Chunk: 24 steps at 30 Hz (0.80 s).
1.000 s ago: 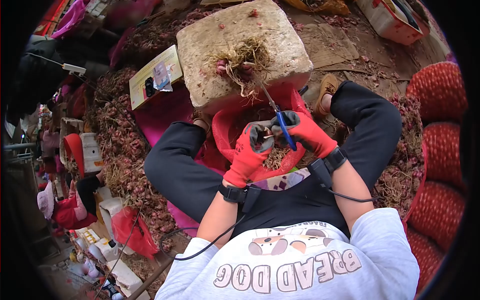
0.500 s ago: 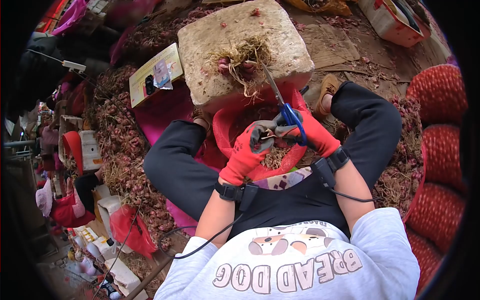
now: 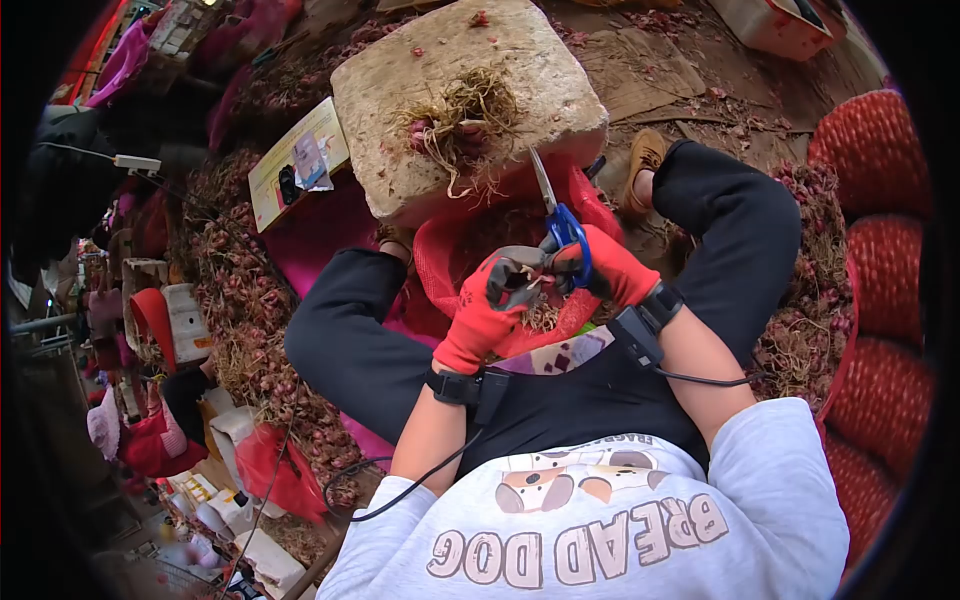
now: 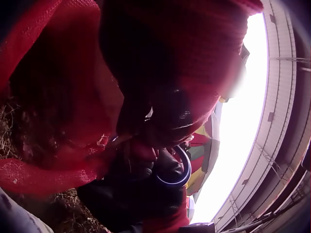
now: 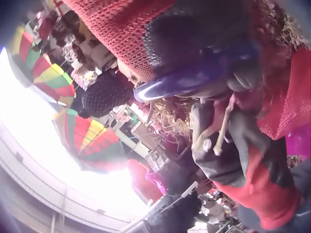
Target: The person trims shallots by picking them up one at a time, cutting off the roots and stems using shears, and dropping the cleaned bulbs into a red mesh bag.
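Observation:
Both hands wear red gloves with dark grey palms and meet over a red mesh-lined container (image 3: 436, 262) between the knees. My left hand (image 3: 487, 305) pinches a small shallot (image 5: 224, 103), whose pale stem stubs (image 5: 222, 132) stick out in the right wrist view. Fingers hide much of the shallot. My right hand (image 3: 610, 265) holds blue-handled scissors (image 3: 567, 236), blades pointing away from the body, while its fingertips meet the left hand's at the shallot. Beyond the blades, a bunch of shallots with dry tops (image 3: 465, 118) lies on a foam block (image 3: 385, 165).
Heaps of shallots (image 3: 240, 330) cover the ground at left, with more beside the right knee. Full red mesh sacks (image 3: 880, 260) line the right side. A yellowish board (image 3: 290, 165) with small items lies left of the block. Another person (image 3: 160, 435) sits far left.
The scissors have turned more upright, and their blades have moved off the shallot bunch. Both hands stay together around the shallot. The head view has shifted slightly.

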Available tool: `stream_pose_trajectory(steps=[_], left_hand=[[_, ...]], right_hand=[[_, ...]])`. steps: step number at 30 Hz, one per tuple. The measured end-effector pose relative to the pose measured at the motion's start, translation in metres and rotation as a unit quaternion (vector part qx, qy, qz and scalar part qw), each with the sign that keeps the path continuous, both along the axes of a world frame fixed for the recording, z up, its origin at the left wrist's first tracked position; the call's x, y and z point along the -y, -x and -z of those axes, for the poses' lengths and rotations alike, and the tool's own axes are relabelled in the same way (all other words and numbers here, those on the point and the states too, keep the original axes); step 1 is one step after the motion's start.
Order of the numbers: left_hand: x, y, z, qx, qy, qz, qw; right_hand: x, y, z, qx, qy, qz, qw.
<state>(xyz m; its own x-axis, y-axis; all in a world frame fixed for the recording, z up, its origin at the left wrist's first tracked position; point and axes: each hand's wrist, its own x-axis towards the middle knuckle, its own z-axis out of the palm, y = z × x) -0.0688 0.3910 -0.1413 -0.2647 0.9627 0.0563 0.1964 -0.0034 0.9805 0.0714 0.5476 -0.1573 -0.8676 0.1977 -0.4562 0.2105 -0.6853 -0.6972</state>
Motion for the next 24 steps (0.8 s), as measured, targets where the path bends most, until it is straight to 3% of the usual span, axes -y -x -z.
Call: stream_pose_trajectory(steps=[2, 3, 5, 6, 9, 11, 12, 14, 16, 17, 18, 19, 21, 22, 23, 24], left_hand=[[-0.003, -0.007, -0.011, 0.157, -0.008, -0.061, 0.986], [-0.005, -0.010, -0.018, 0.235, -0.011, -0.091, 0.968], [-0.005, -0.004, -0.006, 0.246, -0.020, -0.094, 0.964], [-0.005, -0.002, -0.001, 0.278, -0.022, -0.108, 0.954], [-0.004, 0.002, 0.012, 0.385, -0.019, -0.156, 0.909], [-0.001, 0.006, 0.028, 0.478, -0.037, -0.134, 0.867], [-0.003, 0.004, 0.024, 0.374, -0.003, -0.152, 0.915], [-0.005, -0.005, 0.035, 0.225, -0.021, -0.153, 0.962], [-0.007, -0.007, 0.035, 0.382, 0.034, -0.147, 0.912], [-0.004, -0.005, 0.033, 0.205, 0.047, -0.121, 0.970], [0.001, -0.003, 0.028, 0.021, 0.058, -0.090, 0.994], [0.003, -0.002, 0.025, -0.164, 0.066, -0.055, 0.983], [0.002, 0.005, 0.031, -0.119, 0.062, -0.034, 0.990], [0.001, 0.006, 0.033, -0.097, 0.059, -0.024, 0.993], [0.001, 0.006, 0.033, 0.098, 0.070, -0.048, 0.992], [-0.001, 0.005, 0.024, 0.289, 0.078, -0.069, 0.952]], right_hand=[[0.000, 0.000, 0.009, 0.002, 0.038, 0.018, 0.999], [0.000, 0.000, 0.010, -0.003, -0.047, 0.008, 0.999], [-0.001, 0.002, 0.013, -0.011, -0.217, -0.015, 0.976], [0.003, 0.005, 0.017, -0.041, -0.289, 0.034, 0.956], [0.001, 0.009, 0.010, 0.008, -0.098, 0.090, 0.991], [0.001, 0.017, -0.023, 0.017, -0.078, 0.102, 0.992], [0.002, 0.018, -0.023, 0.005, -0.100, 0.105, 0.989], [0.011, 0.023, -0.006, 0.004, -0.146, 0.098, 0.984], [0.016, 0.021, -0.012, 0.006, -0.151, 0.082, 0.985], [0.019, 0.020, -0.014, 0.007, -0.152, 0.075, 0.985], [0.015, 0.020, -0.011, -0.017, -0.153, 0.063, 0.986], [0.013, 0.019, -0.009, -0.019, -0.112, 0.065, 0.991], [0.009, 0.017, -0.005, -0.023, -0.032, 0.068, 0.997], [0.007, 0.016, -0.002, -0.030, -0.044, 0.056, 0.997], [0.005, 0.015, 0.001, -0.037, -0.057, 0.044, 0.997], [0.003, 0.013, 0.003, -0.045, -0.069, 0.033, 0.996]])
